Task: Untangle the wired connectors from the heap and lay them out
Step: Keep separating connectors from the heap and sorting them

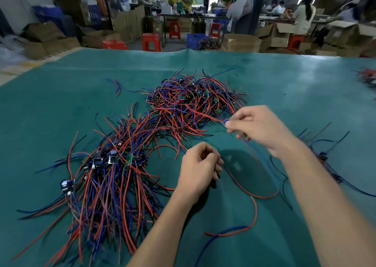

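While a loose red wire (253,211) curls across the near green-matted counter (61,104), the left hand's grip (200,166) curls around a dark connector; the right hand's grip (258,127) pinches a small blue connector (225,122), trailing wires from the tangled red-blue-black heap (191,102) beyond.

right hand (258,128) pinching connector (225,122) beside heap (189,104)
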Motion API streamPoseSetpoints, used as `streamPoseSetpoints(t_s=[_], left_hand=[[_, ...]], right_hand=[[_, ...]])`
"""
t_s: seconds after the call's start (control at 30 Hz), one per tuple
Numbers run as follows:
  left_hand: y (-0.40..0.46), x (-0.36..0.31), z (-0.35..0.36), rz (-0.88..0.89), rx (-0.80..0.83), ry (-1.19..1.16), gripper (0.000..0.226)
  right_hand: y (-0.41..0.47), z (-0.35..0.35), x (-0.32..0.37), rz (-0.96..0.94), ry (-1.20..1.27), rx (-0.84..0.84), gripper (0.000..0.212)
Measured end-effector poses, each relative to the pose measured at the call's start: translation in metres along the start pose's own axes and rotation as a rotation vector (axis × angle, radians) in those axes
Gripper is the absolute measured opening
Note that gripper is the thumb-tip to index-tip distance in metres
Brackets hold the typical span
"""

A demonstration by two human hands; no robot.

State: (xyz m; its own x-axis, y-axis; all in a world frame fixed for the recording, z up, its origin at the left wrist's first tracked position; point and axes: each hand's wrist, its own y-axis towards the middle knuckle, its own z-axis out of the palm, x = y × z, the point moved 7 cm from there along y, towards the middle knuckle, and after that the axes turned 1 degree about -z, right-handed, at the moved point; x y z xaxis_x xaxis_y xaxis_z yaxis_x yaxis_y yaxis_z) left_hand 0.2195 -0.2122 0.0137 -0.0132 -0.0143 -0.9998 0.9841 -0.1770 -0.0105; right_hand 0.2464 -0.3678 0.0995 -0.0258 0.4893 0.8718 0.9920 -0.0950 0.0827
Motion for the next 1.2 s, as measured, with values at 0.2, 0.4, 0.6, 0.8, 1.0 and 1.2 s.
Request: streamPoseSetpoints(t_s=[0.2, 0.4, 0.6, 0.8, 1.0, 1.2], left_hand=[[0.002, -0.001, 0.004, 0.001, 0.06, -0.141, 0.022], [0.003, -0.003, 0.002, 0.029, 0.041, -0.146, 0.033], [0.002, -0.002, 0.001, 0.057, 0.044, -0.07, 0.018], [0.002, 0.001, 0.0, 0.032, 0.04, -0.111, 0.021], [0.003, 0.002, 0.001, 0.029, 0.056, -0.116, 0.024], [-0.001, -0.001, 0.005, 0.05, 0.104, -0.033, 0.026]], right_hand=[[-0.04, -0.018, 0.007, -0.016, 0.57, -0.217, 0.013], [-0.061, 0.04, -0.037, 0.02, 0.289, -0.333, 0.013], [-0.056, 0.041, -0.041, 0.017, 0.294, -0.237, 0.017], [-0.052, 0.035, -0.054, 0.108, 0.426, -0.251, 0.01], [-0.051, 0.039, -0.06, 0.217, 0.704, -0.162, 0.005], [-0.05, 0.03, -0.052, 0.135, 0.663, -0.135, 0.013]])
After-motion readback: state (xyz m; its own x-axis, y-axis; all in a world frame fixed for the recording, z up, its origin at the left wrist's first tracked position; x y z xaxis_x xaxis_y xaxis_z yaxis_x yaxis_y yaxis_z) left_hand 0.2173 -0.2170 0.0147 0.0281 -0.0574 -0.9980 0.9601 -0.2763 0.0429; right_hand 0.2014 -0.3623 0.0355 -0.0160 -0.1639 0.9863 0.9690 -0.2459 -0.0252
